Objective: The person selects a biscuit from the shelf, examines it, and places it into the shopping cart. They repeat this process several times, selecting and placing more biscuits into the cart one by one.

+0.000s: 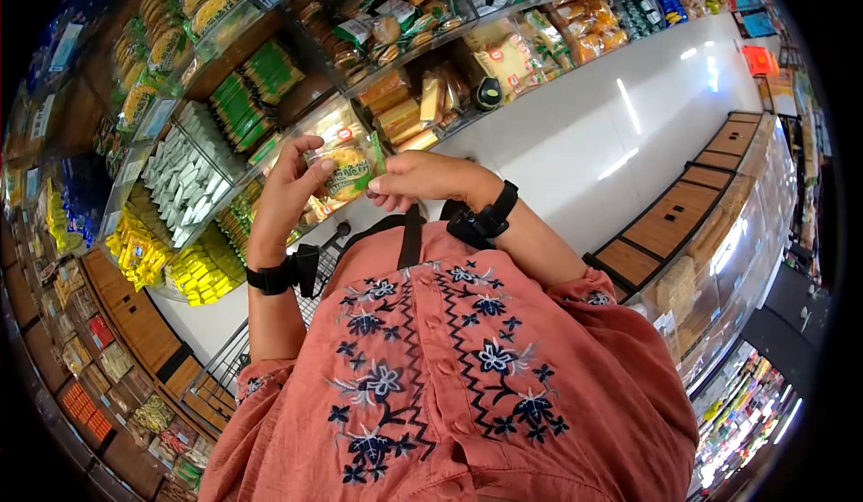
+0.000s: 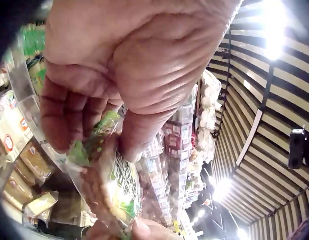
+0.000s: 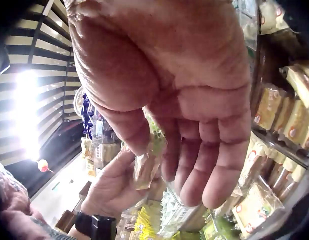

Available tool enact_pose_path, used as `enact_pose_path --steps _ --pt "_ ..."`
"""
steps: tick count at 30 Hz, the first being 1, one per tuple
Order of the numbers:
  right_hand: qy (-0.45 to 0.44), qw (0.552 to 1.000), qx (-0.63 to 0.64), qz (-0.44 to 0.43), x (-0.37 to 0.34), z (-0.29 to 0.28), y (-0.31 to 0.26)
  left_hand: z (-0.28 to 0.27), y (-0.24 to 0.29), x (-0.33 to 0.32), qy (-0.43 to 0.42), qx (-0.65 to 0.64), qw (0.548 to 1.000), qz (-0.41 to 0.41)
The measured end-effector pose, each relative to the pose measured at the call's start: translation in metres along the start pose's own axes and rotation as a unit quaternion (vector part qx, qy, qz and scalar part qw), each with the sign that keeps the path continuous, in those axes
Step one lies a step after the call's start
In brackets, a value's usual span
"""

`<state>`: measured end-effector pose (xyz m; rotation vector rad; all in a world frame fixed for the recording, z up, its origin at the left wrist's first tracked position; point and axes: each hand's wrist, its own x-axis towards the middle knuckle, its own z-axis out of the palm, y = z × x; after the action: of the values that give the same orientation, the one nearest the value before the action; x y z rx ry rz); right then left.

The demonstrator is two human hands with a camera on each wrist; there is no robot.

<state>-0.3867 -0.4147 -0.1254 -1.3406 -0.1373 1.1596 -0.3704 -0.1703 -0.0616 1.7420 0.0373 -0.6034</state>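
Observation:
A clear packet of round biscuits (image 1: 349, 173) with a green and white label is held up in front of the chest, between both hands. At one side, my left hand (image 1: 289, 187) grips it, thumb over the front. My right hand (image 1: 427, 178) pinches the opposite green-trimmed edge between thumb and fingers. Seen in the left wrist view, the packet (image 2: 114, 187) hangs from the left thumb and fingers, and the other thumb's tip touches its lower end. The right wrist view catches the packet (image 3: 144, 170) edge-on, largely behind the right thumb.
Right behind the packet are shelf bins of wrapped breads (image 1: 395, 111). Yellow packets (image 1: 200, 273) and silver-white packets (image 1: 191, 178) fill bins at the left. Below the hands is a wire shopping cart (image 1: 235, 354). A wood-panelled counter (image 1: 683, 205) stands across the pale floor (image 1: 575, 133).

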Motion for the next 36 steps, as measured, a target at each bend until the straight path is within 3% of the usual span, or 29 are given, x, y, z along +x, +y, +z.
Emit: enact_pose_path --steps 13,21,24,30,36 --pt "-0.008 1.0 -0.03 -0.002 0.011 0.01 -0.022 -0.022 -0.005 -0.03 -0.004 -0.057 0.997 -0.052" --pt "-0.04 0.997 -0.068 0.001 0.008 0.012 -0.03 -0.027 -0.008 -0.031 0.021 -0.066 0.997 -0.025" --pt "-0.072 0.986 -0.147 0.002 0.004 0.009 -0.034 -0.029 0.0 -0.029 0.034 -0.066 0.997 -0.017" --pt "-0.047 0.989 -0.117 -0.081 0.003 0.011 -0.012 -0.036 0.01 -0.024 0.063 -0.065 0.996 0.006" --pt "-0.063 0.992 -0.105 -0.044 -0.012 0.015 -0.028 -0.049 0.01 -0.011 0.107 -0.058 0.992 0.034"
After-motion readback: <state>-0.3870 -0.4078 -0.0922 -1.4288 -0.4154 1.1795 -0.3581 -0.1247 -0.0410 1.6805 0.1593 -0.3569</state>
